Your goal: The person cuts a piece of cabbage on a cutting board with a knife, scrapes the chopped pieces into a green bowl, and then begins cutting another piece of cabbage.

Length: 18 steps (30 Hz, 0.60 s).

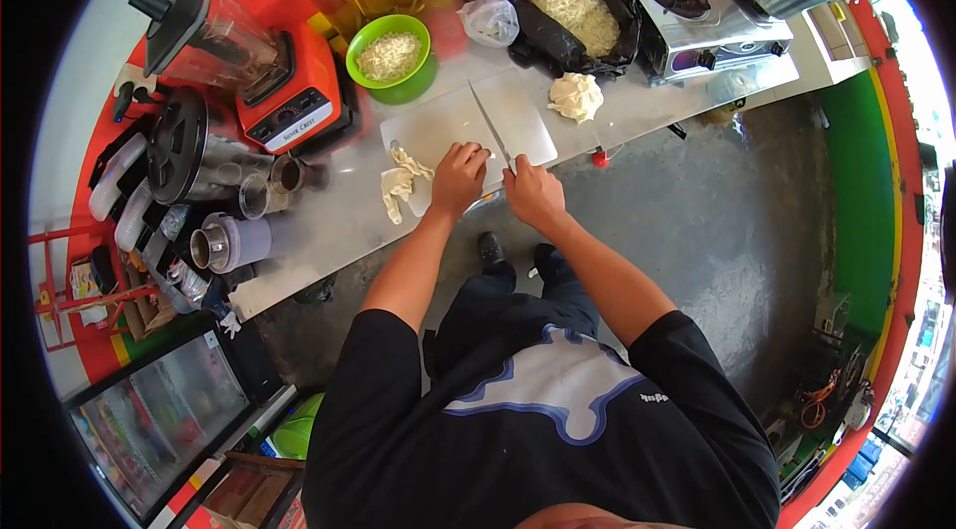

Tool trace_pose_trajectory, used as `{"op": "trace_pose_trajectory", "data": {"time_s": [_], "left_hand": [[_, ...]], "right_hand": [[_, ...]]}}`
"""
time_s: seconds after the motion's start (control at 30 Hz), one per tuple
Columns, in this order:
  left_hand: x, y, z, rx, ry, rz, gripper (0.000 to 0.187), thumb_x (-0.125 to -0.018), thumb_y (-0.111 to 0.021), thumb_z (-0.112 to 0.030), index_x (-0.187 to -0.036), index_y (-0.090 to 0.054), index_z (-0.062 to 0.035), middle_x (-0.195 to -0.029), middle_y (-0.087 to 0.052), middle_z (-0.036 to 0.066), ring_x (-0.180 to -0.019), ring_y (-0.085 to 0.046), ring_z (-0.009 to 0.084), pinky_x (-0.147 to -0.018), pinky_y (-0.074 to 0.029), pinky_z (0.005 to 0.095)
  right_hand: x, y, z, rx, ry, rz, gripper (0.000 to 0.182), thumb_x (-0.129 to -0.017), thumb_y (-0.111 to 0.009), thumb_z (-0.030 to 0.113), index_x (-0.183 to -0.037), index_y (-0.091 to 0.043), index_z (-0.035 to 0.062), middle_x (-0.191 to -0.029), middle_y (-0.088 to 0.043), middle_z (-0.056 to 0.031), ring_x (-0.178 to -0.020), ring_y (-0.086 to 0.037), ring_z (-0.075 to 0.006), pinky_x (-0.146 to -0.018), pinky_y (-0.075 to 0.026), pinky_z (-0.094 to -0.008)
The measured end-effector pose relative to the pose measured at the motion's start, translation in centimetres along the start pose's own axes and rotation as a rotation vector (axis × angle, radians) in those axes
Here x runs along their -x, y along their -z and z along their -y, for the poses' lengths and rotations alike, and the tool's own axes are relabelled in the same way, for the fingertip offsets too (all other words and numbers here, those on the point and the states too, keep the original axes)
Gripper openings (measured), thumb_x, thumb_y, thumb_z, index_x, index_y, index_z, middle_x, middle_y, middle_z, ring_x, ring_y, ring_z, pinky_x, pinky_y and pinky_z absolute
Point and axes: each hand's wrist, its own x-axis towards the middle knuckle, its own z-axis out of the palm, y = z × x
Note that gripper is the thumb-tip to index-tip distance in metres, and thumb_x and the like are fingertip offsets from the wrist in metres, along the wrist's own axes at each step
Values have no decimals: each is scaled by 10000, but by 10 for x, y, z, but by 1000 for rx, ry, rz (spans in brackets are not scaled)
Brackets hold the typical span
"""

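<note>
My right hand (535, 192) is closed around the handle of a kitchen knife (490, 118). The long blade points away from me across a white cutting board (433, 126). Left of the knife, my left hand (462, 176) rests on the board with fingers curled down; a small pale bit shows at its fingertips, but what it holds is mostly hidden. Pale, torn, mushroom-like pieces (400, 182) lie at the board's left edge, partly on the metal table (344, 220). A pale, folded, mushroom-like clump (576, 97) sits right of the board.
Behind the board stands a green bowl (423, 56) of pale shreds. A black plastic bag (543, 26) holds more shreds beside a gas stove (712, 36). An orange blender (309, 81), cups and a lidded pitcher (179, 145) crowd the left. Oil bottles (334, 1) line the back.
</note>
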Motion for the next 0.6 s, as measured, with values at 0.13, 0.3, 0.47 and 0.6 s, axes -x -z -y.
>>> {"op": "trace_pose_trajectory", "data": {"time_s": [0.13,0.3,0.47,0.6], "left_hand": [[1,-5,0,79,-84,-7,100,-829,-695,-17,-926,-669,-23,-942,-651,89,-878,-617,298,-777,-526,390],[1,-5,-1,73,-59,-14,113,-848,-686,-34,-956,-657,-20,-948,-648,105,-905,-622,304,-793,-527,398],[4,-6,-3,49,-18,-20,93,-872,-668,-54,-959,-645,-31,-956,-631,98,-909,-616,302,-796,-522,398],[6,-7,-2,45,-4,-10,115,-846,-674,-46,-957,-648,-39,-960,-629,94,-905,-614,299,-792,-524,398]], "right_hand": [[9,-7,8,27,12,10,316,-997,-538,314,-1073,-528,8,-830,-698,-261,-788,-685,-473,-718,-543,-563],[16,-12,9,121,12,9,305,-1005,-527,299,-1067,-529,0,-829,-715,-239,-773,-715,-426,-693,-561,-530],[15,-18,-1,208,38,73,291,-1010,-523,293,-1058,-517,5,-825,-721,-224,-778,-720,-415,-689,-568,-514],[20,-18,-5,224,63,75,282,-1013,-521,291,-1056,-505,13,-818,-721,-220,-774,-721,-413,-688,-570,-509]]}}
